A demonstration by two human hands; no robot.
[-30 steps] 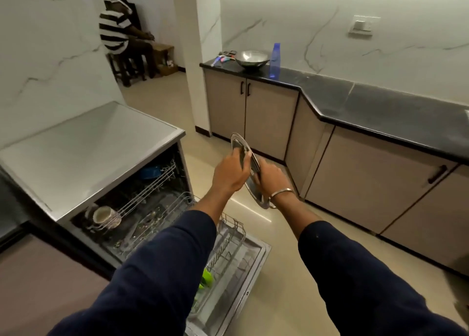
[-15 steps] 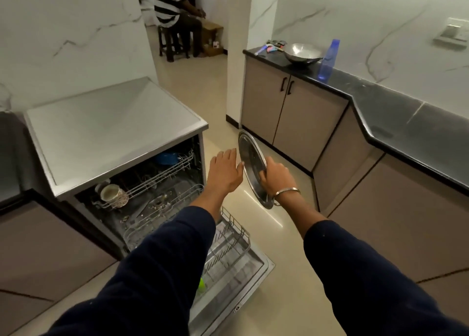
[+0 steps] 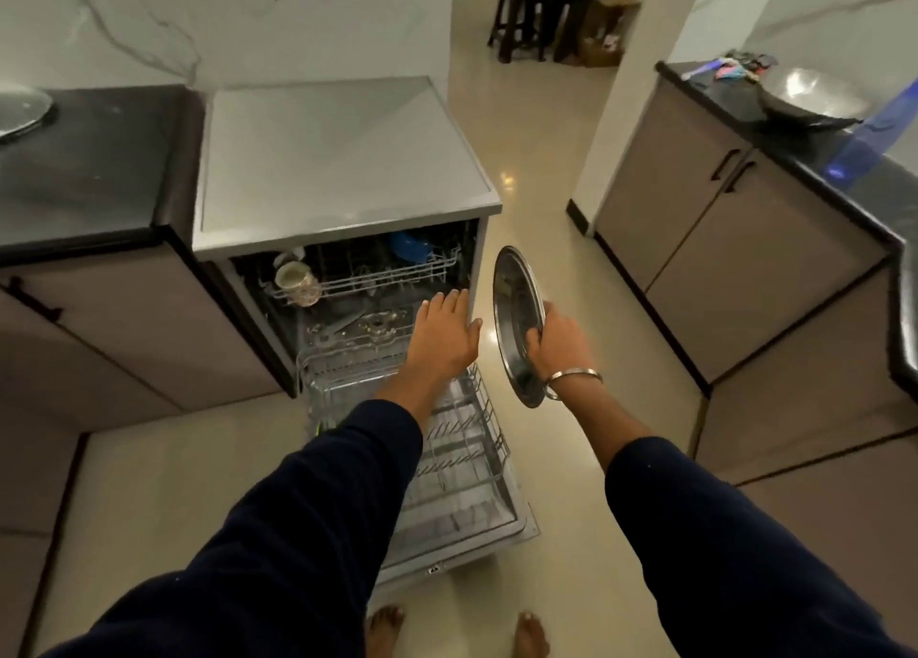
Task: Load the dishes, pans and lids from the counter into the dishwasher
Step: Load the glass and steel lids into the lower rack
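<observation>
A steel lid is held on edge in the right hand, its grip pinching the rim, just beside the open dishwasher; the left hand is spread, empty, above the lower rack; slotting the lid upright between the tines is judged next.

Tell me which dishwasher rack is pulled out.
The lower rack, which sits out over the open door under the left hand. The upper rack, with the cup, stays inside the machine.

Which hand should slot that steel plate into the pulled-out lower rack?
Right, probably. The right hand already grips the steel plate on edge, just right of the lower rack. The left hand is open and holds nothing, above the rack.
</observation>
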